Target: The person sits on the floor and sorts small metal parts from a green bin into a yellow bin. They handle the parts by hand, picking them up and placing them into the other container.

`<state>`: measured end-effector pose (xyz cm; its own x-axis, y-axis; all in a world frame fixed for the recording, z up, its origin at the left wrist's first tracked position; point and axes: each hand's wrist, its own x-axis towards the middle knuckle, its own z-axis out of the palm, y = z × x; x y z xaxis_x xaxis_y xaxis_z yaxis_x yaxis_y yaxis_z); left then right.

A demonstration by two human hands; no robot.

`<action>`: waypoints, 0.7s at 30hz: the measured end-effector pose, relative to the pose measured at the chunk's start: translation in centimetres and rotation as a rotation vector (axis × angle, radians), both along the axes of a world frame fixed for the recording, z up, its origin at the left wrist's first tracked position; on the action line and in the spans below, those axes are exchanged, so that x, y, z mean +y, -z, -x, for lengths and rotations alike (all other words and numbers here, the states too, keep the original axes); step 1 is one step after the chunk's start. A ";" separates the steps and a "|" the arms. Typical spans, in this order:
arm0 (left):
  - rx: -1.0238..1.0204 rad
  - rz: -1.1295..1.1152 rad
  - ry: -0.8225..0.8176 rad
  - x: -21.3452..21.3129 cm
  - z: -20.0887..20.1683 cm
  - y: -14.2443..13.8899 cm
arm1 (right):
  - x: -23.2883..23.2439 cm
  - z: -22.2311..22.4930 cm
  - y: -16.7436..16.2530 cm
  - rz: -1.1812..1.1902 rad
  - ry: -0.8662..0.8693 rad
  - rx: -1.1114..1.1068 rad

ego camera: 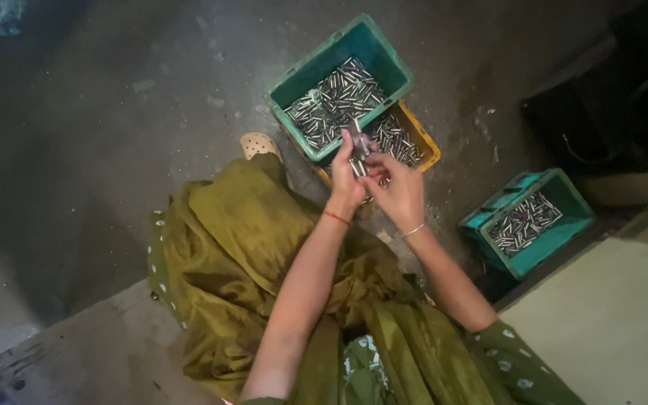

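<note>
Floor: dark, dusty concrete floor [136, 90] under me, with a paler raised slab at the lower right.
Left hand: my left hand [346, 184] is closed around a small bundle of short metal pins [359, 154], fingers curled, thumb pressing them from the side; a red thread sits at the wrist.
Right hand: my right hand [403, 196] is partly closed, fingertips meeting the same bundle from the other side; I cannot tell whether it grips any pins on its own. A thin bangle is on this wrist.
Where the pins are: held between both hands, just above the near edge of the two stacked crates.
Nearest crates: a green crate [343, 86] holding loose pins rests tilted on a yellow crate [414, 142], which also holds pins.
Further out: a teal crate [526, 221] with more pins, well apart to my right.
Me: olive cloth [249, 232] over my lap, a pale sandal [258, 144] just beside the green crate.
Risk: the pins look smooth and loosely bunched; I judge a slack grip could let some slide out onto the floor or into the wrong crate.
Risk: the tilted green crate could shift if my wrist knocks it.
</note>
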<state>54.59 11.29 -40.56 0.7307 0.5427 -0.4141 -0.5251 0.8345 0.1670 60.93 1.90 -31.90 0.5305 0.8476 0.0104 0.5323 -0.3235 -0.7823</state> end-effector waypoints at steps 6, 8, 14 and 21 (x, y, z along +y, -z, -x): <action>-0.017 -0.028 -0.076 -0.3 -1.2 1.9 | -0.1 -3.4 -0.9 0.102 -0.080 0.569; 0.067 -0.023 -0.102 -0.3 -1.4 2.2 | -0.9 -4.8 -1.4 0.065 -0.132 0.884; 0.003 -0.110 -0.091 -0.4 -1.3 1.9 | -1.4 -6.0 -1.0 -0.322 -0.042 1.458; 0.073 -0.256 -0.016 -0.6 -1.3 1.7 | -0.8 -6.0 2.0 -0.205 0.030 0.916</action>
